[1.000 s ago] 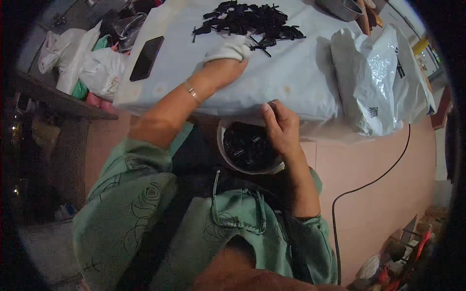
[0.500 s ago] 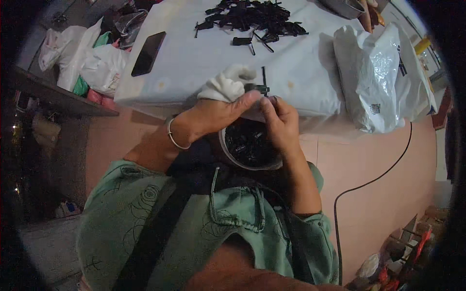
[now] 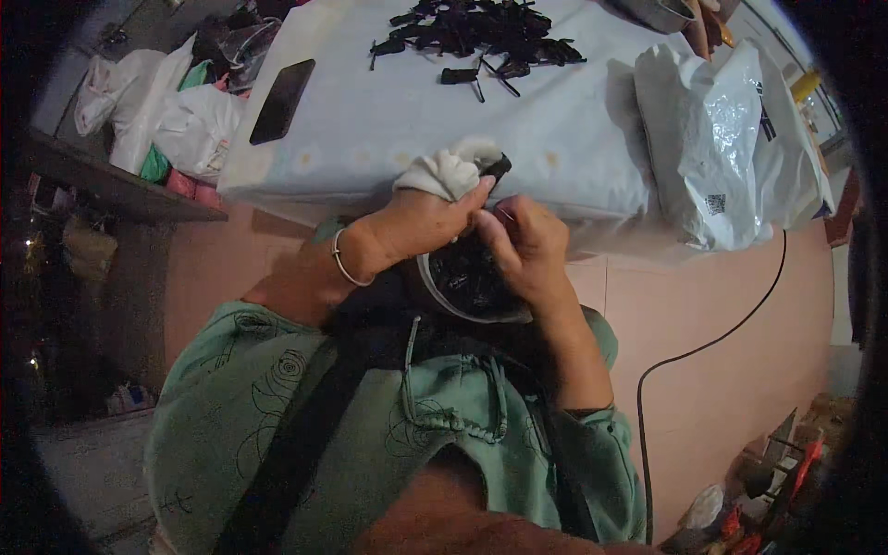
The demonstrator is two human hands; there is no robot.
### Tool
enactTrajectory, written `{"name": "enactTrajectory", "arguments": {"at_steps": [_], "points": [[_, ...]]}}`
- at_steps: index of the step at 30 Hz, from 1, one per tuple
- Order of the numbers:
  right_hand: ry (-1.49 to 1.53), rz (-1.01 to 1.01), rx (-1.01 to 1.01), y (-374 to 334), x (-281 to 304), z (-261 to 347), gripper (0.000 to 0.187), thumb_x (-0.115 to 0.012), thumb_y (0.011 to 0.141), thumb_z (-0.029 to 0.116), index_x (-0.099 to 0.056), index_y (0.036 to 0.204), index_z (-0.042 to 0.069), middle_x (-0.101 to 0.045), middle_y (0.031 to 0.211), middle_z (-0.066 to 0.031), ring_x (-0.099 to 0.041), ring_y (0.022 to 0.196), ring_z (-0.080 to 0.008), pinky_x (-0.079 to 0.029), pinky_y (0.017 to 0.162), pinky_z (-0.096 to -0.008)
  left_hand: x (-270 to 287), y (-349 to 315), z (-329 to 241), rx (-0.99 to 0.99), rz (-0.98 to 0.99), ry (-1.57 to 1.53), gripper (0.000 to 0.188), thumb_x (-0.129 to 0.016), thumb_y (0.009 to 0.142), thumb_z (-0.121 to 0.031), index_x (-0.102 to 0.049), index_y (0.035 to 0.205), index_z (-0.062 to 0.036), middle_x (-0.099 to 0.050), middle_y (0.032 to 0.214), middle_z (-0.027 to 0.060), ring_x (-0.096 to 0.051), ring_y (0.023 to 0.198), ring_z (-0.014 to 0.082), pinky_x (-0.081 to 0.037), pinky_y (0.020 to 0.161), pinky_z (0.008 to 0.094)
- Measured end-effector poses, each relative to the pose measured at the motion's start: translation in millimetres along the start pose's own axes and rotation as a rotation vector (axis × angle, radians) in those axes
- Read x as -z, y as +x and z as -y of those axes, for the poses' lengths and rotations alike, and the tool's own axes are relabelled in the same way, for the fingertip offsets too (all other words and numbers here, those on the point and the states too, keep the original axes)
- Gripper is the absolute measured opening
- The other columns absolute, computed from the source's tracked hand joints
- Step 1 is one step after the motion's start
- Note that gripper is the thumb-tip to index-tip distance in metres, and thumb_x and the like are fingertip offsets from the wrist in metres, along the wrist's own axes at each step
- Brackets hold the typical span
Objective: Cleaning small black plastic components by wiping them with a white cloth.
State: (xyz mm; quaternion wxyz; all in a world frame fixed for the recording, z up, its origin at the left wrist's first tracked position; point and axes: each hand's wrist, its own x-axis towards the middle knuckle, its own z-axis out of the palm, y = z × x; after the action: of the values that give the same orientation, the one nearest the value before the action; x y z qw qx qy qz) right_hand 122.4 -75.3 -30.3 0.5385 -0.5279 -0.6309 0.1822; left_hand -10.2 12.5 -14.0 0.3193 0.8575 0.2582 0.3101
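Observation:
Over the table's near edge, my left hand [image 3: 416, 219] is closed round a small black plastic part [image 3: 499, 167]. White cloth [image 3: 442, 176], perhaps a glove, covers several of its fingers, and the thumb is bare. Close beside it, my right hand [image 3: 534, 242] is closed with thumb and forefinger pinched together near the part. Whatever sits in that pinch is hidden. Beneath both hands is a round pale-rimmed tub [image 3: 437, 294] with many black pieces [image 3: 474, 277] in it.
A heap of black parts [image 3: 481, 37] lies at the far side of the white-covered table [image 3: 370, 120]. A dark phone [image 3: 282, 102] rests to the left. A white plastic bag [image 3: 708, 148] stands right. A black cable [image 3: 689, 356] crosses the floor. Another person's hand [image 3: 698, 32] shows far right.
The black part has tilted in my left hand, and its upright thin rod no longer shows. My left hand has shifted slightly right; my right hand has turned, its fingers curled more tightly.

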Motion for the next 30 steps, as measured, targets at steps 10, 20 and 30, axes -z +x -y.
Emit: {"name": "enactTrajectory", "arguments": {"at_steps": [10,20,30], "points": [[0.110,-0.143,-0.214,3.4,-5.1,-16.6,0.023,-0.057,0.081,0.017,-0.048,0.069,0.001,-0.046,0.055,-0.0125,-0.040,0.047,-0.0199,-0.037,0.047,-0.0294,9.8,-3.2,-21.5,0.078,0.196,-0.257,0.024,-0.056,0.079,-0.009,-0.053,0.102,-0.0014,-0.055,0.080,-0.0010,-0.049,0.069,0.0059,-0.043,0.059,0.0212],[0.242,0.093,-0.282,1.5,-5.5,-14.7,0.030,-0.043,0.090,0.025,-0.050,0.077,-0.001,-0.044,0.059,-0.0094,-0.039,0.058,-0.0115,-0.038,0.054,-0.0280,-2.6,-9.3,-13.3,0.050,0.020,-0.040,0.021,-0.055,0.076,-0.007,-0.053,0.096,-0.0001,-0.057,0.078,0.0042,-0.053,0.068,0.0126,-0.044,0.060,0.0265],[0.454,0.088,-0.372,-2.7,-14.0,-13.6,0.030,-0.043,0.090,0.025,-0.051,0.079,-0.001,-0.049,0.064,-0.0001,-0.040,0.062,-0.0080,-0.038,0.058,-0.0240,7.6,-7.5,-25.8,-0.157,0.093,0.305,0.021,-0.054,0.074,-0.008,-0.051,0.093,0.0007,-0.054,0.079,0.0136,-0.055,0.070,0.0272,-0.044,0.062,0.0342]]}}
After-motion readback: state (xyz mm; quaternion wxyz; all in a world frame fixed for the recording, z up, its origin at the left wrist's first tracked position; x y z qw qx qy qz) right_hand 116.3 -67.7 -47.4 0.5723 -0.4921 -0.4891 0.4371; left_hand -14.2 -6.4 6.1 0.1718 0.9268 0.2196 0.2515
